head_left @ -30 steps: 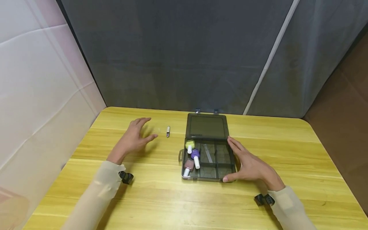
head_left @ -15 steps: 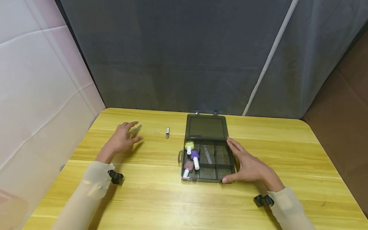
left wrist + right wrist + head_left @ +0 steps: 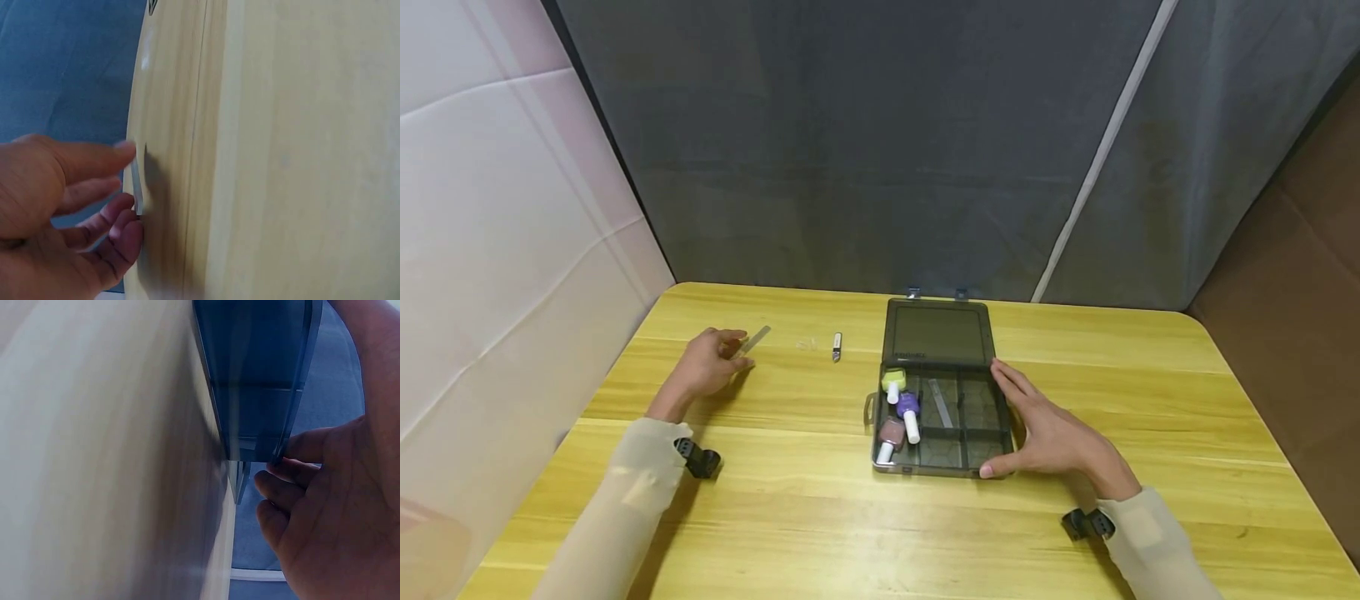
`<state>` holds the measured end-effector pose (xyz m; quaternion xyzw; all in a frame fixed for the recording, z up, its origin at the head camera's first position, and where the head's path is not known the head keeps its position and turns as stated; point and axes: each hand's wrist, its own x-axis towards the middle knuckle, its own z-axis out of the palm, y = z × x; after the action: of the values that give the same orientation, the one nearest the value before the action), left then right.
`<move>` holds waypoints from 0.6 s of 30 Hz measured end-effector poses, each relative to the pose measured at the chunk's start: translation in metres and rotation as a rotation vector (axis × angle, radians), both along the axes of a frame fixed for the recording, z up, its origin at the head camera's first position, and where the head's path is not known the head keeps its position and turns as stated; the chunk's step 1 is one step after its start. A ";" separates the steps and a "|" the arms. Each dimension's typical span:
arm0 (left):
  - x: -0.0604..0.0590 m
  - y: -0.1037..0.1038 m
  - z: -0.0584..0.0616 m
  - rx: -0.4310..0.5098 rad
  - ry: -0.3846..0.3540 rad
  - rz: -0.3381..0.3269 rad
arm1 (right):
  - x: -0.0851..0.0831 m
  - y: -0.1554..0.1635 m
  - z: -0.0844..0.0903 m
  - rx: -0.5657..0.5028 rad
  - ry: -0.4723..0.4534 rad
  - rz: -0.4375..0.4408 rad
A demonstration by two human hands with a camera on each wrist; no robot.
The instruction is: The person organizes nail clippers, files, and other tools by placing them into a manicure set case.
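Note:
A grey translucent flat strip, like a nail file, lies on the table at the left. Around it curve the thumb and fingers of my left hand, with a gap between them. The left wrist view shows the strip between thumb and fingertips. My right hand grips the right side of a dark translucent compartment box, thumb at the front corner, fingers at the far side. Its lid lies folded back. Yellow, purple and mauve nail polish bottles fill the left compartment.
Another flat strip lies in the box's middle compartment. Between left hand and box lies what looks like a nail clipper, with small clear pieces beside it. A grey curtain hangs behind the wooden table.
My left hand has moved left, away from the nail clipper, to the flat strip, and its fingers have drawn closer together. The right hand stays at the box.

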<state>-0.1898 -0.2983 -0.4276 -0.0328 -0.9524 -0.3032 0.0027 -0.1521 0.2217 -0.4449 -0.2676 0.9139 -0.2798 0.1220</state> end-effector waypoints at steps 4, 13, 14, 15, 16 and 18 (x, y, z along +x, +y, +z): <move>0.000 -0.001 -0.002 0.040 -0.043 0.081 | 0.000 0.000 0.001 -0.005 0.000 0.005; -0.003 0.000 -0.006 0.038 0.012 0.149 | 0.000 0.000 0.000 0.000 0.001 0.006; -0.003 0.000 -0.006 0.040 0.017 0.148 | 0.000 0.000 0.000 0.001 0.001 0.006; -0.004 0.000 -0.006 0.040 0.021 0.151 | 0.000 0.000 0.000 0.000 0.000 0.005; -0.004 0.000 -0.006 0.038 0.025 0.155 | 0.000 0.000 0.000 0.000 0.001 0.006; -0.004 0.001 -0.007 0.039 0.025 0.164 | 0.000 0.000 0.000 -0.001 0.002 0.005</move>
<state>-0.1936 -0.2975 -0.4343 0.0414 -0.9457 -0.3198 0.0401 -0.1525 0.2217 -0.4452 -0.2705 0.9132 -0.2795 0.1217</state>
